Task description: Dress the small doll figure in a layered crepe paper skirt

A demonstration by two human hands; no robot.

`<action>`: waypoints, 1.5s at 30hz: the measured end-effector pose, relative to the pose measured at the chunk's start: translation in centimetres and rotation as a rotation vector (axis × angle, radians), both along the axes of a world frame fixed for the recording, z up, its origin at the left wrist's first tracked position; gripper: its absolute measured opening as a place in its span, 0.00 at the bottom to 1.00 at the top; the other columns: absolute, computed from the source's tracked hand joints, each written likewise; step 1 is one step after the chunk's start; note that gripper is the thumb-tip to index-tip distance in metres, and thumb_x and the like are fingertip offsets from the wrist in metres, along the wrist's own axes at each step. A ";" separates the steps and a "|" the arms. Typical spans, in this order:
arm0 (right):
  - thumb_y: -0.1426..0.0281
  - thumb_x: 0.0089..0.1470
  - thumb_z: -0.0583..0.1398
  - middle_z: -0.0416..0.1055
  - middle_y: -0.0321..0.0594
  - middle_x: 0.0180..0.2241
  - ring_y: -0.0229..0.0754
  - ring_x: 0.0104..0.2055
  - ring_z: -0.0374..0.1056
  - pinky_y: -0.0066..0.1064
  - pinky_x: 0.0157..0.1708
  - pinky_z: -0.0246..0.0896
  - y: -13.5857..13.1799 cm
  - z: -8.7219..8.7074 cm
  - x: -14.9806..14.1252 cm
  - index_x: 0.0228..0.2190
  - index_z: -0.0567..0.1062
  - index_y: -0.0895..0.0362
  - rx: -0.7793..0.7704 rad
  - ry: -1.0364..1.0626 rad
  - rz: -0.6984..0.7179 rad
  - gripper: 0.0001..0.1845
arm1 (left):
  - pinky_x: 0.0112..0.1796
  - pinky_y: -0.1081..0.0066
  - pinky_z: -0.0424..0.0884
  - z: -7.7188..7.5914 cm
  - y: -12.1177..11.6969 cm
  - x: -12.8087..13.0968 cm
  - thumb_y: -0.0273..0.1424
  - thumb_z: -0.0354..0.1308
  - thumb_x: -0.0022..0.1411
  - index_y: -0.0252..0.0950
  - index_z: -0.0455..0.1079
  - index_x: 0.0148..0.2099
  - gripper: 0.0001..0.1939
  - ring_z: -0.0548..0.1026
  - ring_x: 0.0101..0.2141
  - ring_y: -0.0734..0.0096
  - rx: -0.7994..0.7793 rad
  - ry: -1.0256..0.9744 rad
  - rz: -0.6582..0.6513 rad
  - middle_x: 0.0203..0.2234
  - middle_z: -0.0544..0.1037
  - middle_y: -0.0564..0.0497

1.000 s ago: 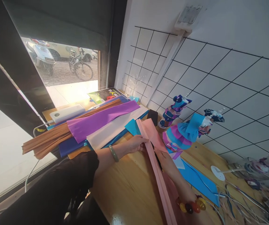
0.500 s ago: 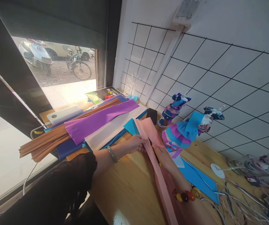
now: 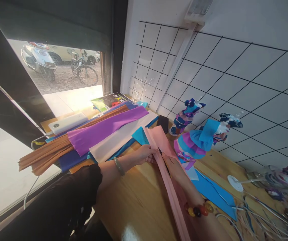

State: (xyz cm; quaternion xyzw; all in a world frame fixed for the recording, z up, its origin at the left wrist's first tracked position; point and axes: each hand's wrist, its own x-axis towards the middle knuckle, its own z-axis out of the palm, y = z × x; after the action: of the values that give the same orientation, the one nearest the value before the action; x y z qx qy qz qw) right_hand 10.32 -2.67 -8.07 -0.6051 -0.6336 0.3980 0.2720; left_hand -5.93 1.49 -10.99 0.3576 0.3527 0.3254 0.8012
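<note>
Pink crepe paper (image 3: 160, 134) stretches across the table toward me, with a long narrow strip (image 3: 170, 192) along its left side. My left hand (image 3: 145, 154) pinches this strip near its upper part. Close on the right, my right hand (image 3: 173, 167) is closed around scissors (image 3: 168, 170). Their dark tip is at the paper's edge beside my left fingers, and a yellow-and-black part shows along the palm. The rest of the scissors is hidden by my hand and the paper. A teal piece (image 3: 140, 135) sticks out under the pink paper.
Purple (image 3: 106, 129), brown (image 3: 46, 155) and cream (image 3: 119, 140) sheets lie stacked at left beside a white power bank (image 3: 67, 123). A black phone (image 3: 162, 124) and two paper-dressed figures (image 3: 187, 115) (image 3: 196, 142) stand near the grid wall. Blue paper (image 3: 214, 194) and tangled strips (image 3: 262, 214) lie at right.
The view has shifted very slightly. Both hands keep nearly the same place on the pink paper, and the scissors have hardly moved.
</note>
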 end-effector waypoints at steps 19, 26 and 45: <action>0.49 0.56 0.47 0.61 0.32 0.11 0.37 0.15 0.55 0.30 0.17 0.48 -0.6 -0.3 -0.2 0.16 0.64 0.54 -0.022 -0.026 0.051 0.27 | 0.29 0.68 0.73 0.0 0.7 -0.3 0.31 0.59 0.57 0.34 0.62 0.32 0.08 0.72 0.22 0.75 -0.034 -0.080 0.078 0.21 0.71 0.54; 0.49 0.54 0.49 0.76 0.42 0.29 0.44 0.31 0.67 0.33 0.32 0.61 0.6 -0.7 -0.2 0.28 0.76 0.59 0.001 -0.034 0.035 0.29 | 0.28 0.70 0.73 0.0 1.1 -0.4 0.29 0.56 0.59 0.31 0.64 0.32 0.06 0.75 0.25 0.71 -0.031 -0.058 0.121 0.23 0.75 0.48; 0.53 0.54 0.51 0.71 0.39 0.20 0.43 0.27 0.64 0.32 0.28 0.59 2.2 -0.6 -0.9 0.19 0.74 0.57 0.046 -0.093 0.019 0.25 | 0.26 0.72 0.70 0.1 0.8 -0.5 0.25 0.58 0.53 0.31 0.66 0.26 0.06 0.71 0.21 0.75 0.009 -0.034 0.121 0.20 0.72 0.50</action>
State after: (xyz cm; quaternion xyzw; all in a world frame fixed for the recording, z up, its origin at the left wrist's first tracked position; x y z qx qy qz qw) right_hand 9.37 -0.43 -8.63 -0.6107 -0.6601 0.3573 0.2524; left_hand -6.44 2.27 -10.90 0.3337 0.3584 0.3808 0.7843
